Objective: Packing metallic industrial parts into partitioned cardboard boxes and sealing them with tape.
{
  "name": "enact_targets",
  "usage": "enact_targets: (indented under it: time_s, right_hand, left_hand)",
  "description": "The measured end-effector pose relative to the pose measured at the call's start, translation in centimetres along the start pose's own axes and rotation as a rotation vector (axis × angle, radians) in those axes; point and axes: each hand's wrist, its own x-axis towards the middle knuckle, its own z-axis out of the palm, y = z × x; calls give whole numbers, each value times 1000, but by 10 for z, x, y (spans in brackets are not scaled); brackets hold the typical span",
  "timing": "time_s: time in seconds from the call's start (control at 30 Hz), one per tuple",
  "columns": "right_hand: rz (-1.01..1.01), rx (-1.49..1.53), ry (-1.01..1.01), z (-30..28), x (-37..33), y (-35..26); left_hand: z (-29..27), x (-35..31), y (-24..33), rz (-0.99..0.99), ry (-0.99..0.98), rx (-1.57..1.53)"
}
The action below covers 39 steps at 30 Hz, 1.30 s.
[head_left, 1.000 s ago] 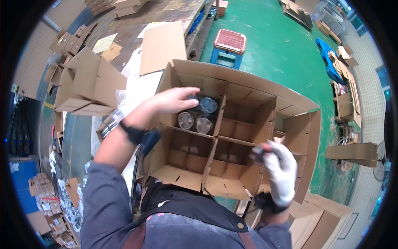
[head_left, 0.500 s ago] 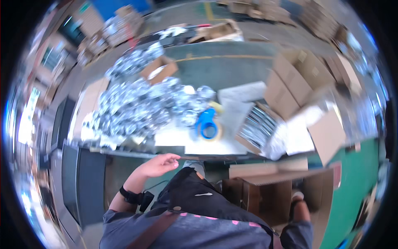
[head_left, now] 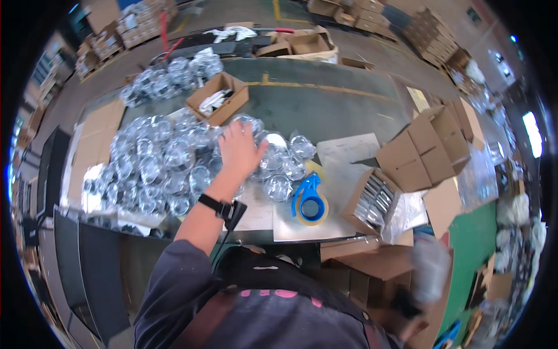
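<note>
My left hand (head_left: 239, 150) reaches over a pile of clear, plastic-wrapped round containers (head_left: 151, 166) on the table. Its fingers are stretched out and its thumb stands apart, over the pile's right part; whether they touch a container I cannot tell. At the lower right my right hand (head_left: 445, 239) is mostly hidden by a blurred grey-white wrapped item (head_left: 430, 270) that it appears to hold. Only a fingertip shows beyond it. That item is above an open cardboard carton (head_left: 378, 262) below the table's front edge.
A blue tape dispenser (head_left: 311, 208) lies near the table's front edge. Right of it are a small box of silvery pieces (head_left: 375, 200) and a larger open carton (head_left: 427, 148). Behind the pile is a small box with white material (head_left: 224, 99). A dark cabinet (head_left: 96, 279) stands left.
My left hand has moved from in front of the table out over the pile. My right hand has come up out of the carton with a wrapped item. The view has shifted.
</note>
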Motion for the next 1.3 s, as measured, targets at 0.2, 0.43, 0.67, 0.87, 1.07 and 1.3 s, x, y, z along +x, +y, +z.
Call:
enact_targets:
  time_s: [0.2, 0.43, 0.67, 0.87, 1.07, 1.3]
  right_hand:
    - [-204, -648, -346, 312, 9, -47]
    - [47, -757, -337, 289, 61, -57]
    - [-431, -438, -171, 349, 108, -177]
    - [-278, -236, -374, 342, 116, -170]
    - [-192, -498, -624, 299, 95, -117]
    - [-119, -552, -467, 343, 82, -109]
  left_hand:
    - [54, -104, 35, 411, -545, -309]
    - [68, -142, -4, 577, -499, -228]
    - [-9, -136, -16, 465, -696, -270]
    - [42, -163, 21, 271, -797, -103]
    - [45, -163, -11, 14, -786, -382]
    - [48, -76, 1, -173, -1047, -319]
